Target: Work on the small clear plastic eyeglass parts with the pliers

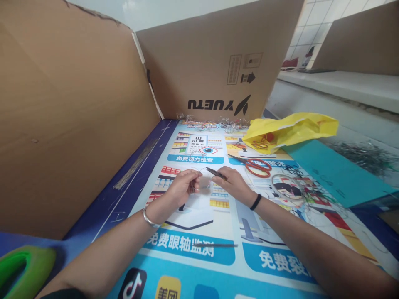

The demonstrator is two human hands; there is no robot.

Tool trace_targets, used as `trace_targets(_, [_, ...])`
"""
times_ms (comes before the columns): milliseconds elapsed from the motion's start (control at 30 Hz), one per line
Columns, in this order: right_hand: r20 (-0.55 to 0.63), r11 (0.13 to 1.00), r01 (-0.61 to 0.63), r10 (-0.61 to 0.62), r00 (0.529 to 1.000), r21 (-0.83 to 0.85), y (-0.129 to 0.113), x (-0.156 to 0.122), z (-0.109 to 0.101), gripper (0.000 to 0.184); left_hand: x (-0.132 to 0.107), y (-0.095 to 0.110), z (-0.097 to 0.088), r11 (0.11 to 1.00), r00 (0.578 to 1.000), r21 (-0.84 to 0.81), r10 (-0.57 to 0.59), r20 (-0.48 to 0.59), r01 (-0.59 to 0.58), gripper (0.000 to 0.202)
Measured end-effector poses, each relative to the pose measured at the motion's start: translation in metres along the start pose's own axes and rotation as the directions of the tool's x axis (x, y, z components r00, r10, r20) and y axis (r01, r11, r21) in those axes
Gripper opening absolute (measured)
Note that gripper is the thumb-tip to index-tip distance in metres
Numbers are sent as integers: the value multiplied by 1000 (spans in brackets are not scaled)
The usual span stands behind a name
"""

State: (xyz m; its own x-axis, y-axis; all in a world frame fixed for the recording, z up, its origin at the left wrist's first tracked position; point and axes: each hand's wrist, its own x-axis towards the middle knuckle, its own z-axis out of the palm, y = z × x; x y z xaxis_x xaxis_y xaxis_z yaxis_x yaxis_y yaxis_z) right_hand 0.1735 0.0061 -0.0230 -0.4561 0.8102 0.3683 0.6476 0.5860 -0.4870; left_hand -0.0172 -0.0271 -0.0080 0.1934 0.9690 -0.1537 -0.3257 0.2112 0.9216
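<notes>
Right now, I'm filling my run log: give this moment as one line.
left hand: pinches clear piece | right hand: holds pointed tool by piece | scissors: flat on mat, right of hands

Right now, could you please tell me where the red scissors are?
In the head view, the red scissors lie on the printed mat, right of the right hand, below the yellow bag.

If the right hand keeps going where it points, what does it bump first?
Most likely the left hand, which pinches a small clear piece just ahead of the dark tool in the right hand; depth is unclear.
</notes>
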Motion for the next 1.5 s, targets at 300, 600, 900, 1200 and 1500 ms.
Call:
trace_targets(300, [-2,997,10,-10,1000,-71,2,-1,3,44,0,-2,2,1000,1000,-13,-3,2,3,17])
trace_targets(600, [-48,995,13,-18,999,-97,3,0,2,44,-4,-1,5,999,998,22,-38,42,38,16])
trace_targets(900, [-154,991,19,-39,987,-129,5,0,2,40,-7,2,8,990,984,94,-115,136,103,19])
trace_targets(1200, [-86,993,-71,62,994,-98,16,4,-4,40,4,5,-6,993,993,40,-115,19,114,17])
trace_targets(1500, [22,984,-35,39,999,-174,12,4,-6,42,6,6,-10,987,985,51,-157,72,153,17])
